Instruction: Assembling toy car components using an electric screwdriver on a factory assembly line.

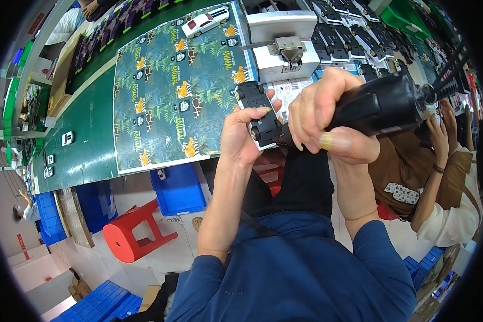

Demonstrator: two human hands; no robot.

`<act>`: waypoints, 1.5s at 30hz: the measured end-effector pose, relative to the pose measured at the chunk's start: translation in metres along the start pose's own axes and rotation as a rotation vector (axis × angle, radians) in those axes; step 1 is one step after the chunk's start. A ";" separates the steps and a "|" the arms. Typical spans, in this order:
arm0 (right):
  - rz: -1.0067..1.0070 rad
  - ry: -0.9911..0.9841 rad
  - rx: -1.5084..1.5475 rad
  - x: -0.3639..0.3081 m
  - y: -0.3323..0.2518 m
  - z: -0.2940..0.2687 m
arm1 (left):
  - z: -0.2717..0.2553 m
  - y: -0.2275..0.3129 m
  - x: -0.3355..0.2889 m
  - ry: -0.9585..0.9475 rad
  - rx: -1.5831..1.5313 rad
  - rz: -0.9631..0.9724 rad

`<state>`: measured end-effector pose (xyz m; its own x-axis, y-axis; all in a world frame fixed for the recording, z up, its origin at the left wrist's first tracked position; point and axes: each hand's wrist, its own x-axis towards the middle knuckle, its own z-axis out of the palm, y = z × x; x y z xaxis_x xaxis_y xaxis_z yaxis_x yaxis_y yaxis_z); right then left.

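A left hand [239, 135] closes around a black-and-white plastic toy car [258, 110], underside up, by the near edge of a green bench [86, 126]; a right hand [330, 115] wraps a black cylindrical power screwdriver [381, 104]; the car looks light, stiff, best held by its sides.

Left fingers [249, 114] pinch while right fingers [307, 110] curl.

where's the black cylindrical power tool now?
Head view, right of centre: the black cylindrical power tool is in the right hand, just right of the black-bottomed toy car in the left hand.
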<state>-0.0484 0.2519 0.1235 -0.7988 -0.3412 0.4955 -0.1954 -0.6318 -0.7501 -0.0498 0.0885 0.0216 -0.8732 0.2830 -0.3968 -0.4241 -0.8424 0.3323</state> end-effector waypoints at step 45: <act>-0.166 -0.047 -0.293 -0.087 -0.116 -0.072 | 0.081 -0.147 0.091 -0.009 1.383 0.880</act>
<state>0.0029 0.4054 0.1362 -0.7164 -0.2864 0.6362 -0.4814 -0.4571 -0.7479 -0.0864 0.2750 0.0062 -0.9469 -0.0267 0.3204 0.2996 0.2887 0.9093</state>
